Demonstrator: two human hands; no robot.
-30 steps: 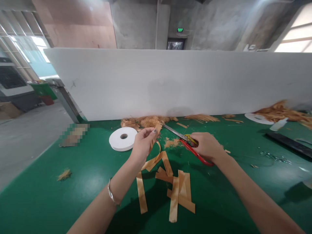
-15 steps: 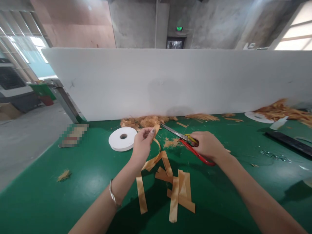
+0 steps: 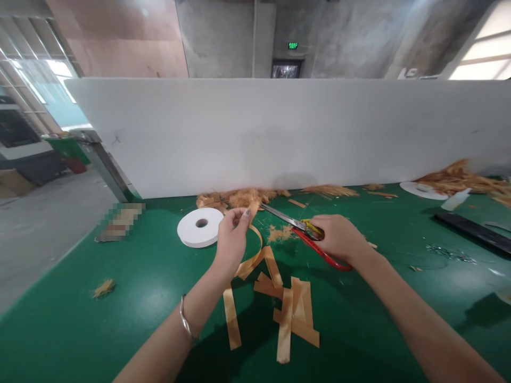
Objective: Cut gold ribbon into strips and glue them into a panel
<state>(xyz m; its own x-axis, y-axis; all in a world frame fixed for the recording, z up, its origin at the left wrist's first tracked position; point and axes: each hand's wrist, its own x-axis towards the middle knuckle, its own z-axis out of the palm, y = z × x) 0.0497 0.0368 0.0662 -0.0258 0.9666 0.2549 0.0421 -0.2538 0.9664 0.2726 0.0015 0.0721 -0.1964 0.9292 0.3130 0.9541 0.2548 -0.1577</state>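
Ribbon and scissors over a green table (image 3: 99,330)

A white partition (image 3: 279,133) backs the table; a white tape roll (image 3: 200,227) lies left of the hands. The right hand (image 3: 339,238) grips red-handled scissors (image 3: 303,234), blades pointing at the orange ribbon strip (image 3: 255,250) pinched in the left hand (image 3: 231,239); cut strips (image 3: 293,314) lie below.

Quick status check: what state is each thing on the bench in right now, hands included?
Left hand: pinching the ribbon strip's upper end.
Ribbon strip: held up, trailing onto the table.
Right hand: gripping the scissors.
Scissors: blades at the strip's tip.
Cut strips: lying crossed, flat.
White tape roll: lying flat.
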